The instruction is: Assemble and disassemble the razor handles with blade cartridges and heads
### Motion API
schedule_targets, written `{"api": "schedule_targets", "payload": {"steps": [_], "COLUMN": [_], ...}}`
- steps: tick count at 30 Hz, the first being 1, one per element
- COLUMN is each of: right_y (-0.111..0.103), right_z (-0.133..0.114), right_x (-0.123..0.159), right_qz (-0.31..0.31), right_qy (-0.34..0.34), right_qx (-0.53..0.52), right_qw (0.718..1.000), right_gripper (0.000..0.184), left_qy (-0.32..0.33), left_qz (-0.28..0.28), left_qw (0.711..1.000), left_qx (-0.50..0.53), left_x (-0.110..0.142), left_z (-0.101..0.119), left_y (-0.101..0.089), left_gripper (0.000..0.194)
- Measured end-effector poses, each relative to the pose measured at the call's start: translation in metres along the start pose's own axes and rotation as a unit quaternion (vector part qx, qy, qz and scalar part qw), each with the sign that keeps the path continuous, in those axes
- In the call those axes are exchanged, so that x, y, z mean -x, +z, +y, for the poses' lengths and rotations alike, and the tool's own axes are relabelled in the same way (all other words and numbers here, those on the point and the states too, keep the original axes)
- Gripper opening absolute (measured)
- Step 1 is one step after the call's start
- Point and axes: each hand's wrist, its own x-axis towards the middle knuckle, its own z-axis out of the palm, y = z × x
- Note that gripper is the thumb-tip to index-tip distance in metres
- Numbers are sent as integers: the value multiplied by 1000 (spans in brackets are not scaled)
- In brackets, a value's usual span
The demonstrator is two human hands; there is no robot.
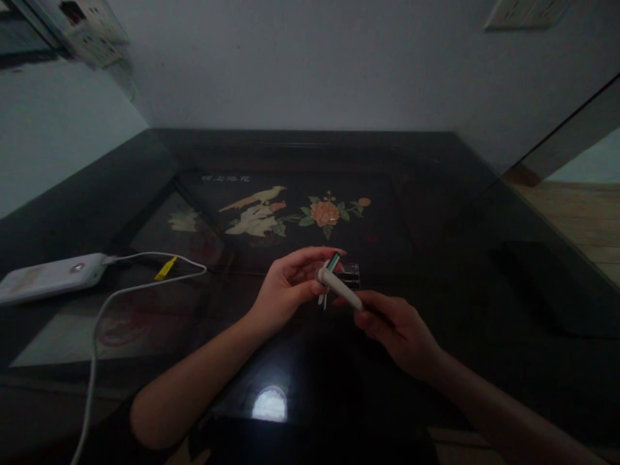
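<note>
Over the middle of the dark glossy table [387, 368], both hands hold one small white-handled tool [343, 290] with a green strip at its upper end. My left hand [290, 281] is closed around that upper end, thumb below and fingers above. Lower right, the handle's end is pinched in my right hand [394, 326]. A thin pale piece hangs under the left thumb. The tool's exact kind is too dim and small to tell. Just behind it shows a small shiny, clear-looking piece [352, 274], partly hidden by the fingers.
At the left lies a white power bank [58, 278] with a white cable [126, 290] carrying a yellow tag [166, 268]. A bird-and-flower picture [324, 213] decorates the tabletop. A dark flat object [557, 284] is at right. Wall sockets [526, 11] are above.
</note>
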Motion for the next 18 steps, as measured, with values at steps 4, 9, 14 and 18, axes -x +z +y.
{"api": "schedule_targets", "payload": {"steps": [4,9,14,18], "right_y": [-1,-1,-2,-3], "right_z": [2,1,0,4], "right_x": [0,0,-2,-3], "right_qz": [64,3,29,65], "right_qy": [41,5,28,55], "right_qx": [2,5,12,-16], "right_qw": [997,1000,999,996], "right_gripper": [31,29,32,31], "left_qy": [-7,1,-6,-14], "left_qz": [6,15,12,23], "left_qw": [1000,1000,1000,1000], "left_qx": [12,-16,-17,-1], "left_x": [0,-1,-2,-2], "left_z": [0,0,0,-1], "left_y": [0,-1,-2,-3], "left_gripper": [40,44,46,44]}}
